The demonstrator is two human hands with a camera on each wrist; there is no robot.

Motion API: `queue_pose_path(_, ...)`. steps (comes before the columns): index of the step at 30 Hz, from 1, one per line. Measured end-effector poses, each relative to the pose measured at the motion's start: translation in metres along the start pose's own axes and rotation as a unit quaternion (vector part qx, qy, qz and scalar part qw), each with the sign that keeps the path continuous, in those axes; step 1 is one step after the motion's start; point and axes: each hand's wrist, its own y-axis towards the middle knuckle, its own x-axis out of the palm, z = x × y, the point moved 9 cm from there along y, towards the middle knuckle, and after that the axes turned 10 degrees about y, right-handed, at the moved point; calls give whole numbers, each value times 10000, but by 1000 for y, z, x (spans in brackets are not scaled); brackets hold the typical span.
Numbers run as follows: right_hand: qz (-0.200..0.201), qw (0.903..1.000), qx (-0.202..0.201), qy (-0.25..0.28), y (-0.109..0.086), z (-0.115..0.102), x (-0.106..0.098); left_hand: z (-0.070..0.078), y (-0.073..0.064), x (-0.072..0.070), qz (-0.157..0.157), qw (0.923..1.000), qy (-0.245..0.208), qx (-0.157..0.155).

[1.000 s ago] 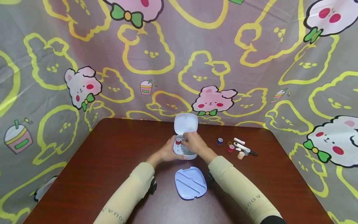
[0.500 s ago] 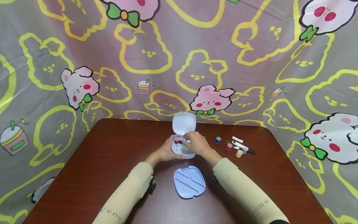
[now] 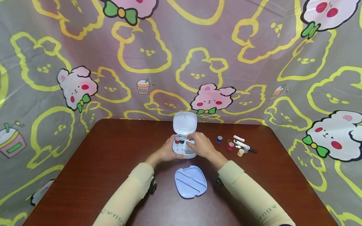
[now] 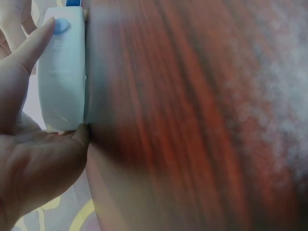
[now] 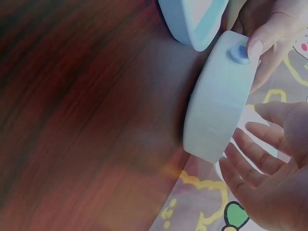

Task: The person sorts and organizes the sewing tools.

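Note:
A white lidded sewing box (image 3: 190,156) stands on the table with its lid (image 3: 185,123) raised. Small pegs show inside it, and a red thread spool (image 3: 177,140) and a dark thread spool (image 3: 182,140) stand side by side at its back left. My left hand (image 3: 167,150) grips the box from the left, its thumb by the round blue button (image 4: 61,26) on the front. Over the box's right part, my right hand (image 3: 202,146) has its fingertips near the dark spool. In the right wrist view its fingers (image 5: 257,156) are loosely spread, and no spool shows among them.
A lilac divided tray (image 3: 191,182) lies before the box. To the right are a blue spool (image 3: 219,139), a pinkish-red spool (image 3: 230,146), a beige spool (image 3: 240,153), a grey spool (image 3: 246,149), a white strip (image 3: 238,138) and a slim white tool with a black end (image 3: 251,150).
My right hand has drawn slightly right from the dark spool, which now shows fully beside the red one. The left hand keeps its grip on the box.

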Motion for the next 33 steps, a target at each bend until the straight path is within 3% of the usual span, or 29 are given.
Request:
queue_pose_path(16, 267, 9995, -157, -22, -15, 2, -11, 0, 1, 0, 10, 10000, 70, -37)
queue_pose_path(33, 256, 9994, -171, 163, -28, 9, -16, -1, 0, 0, -6, 9999, 55, -108)
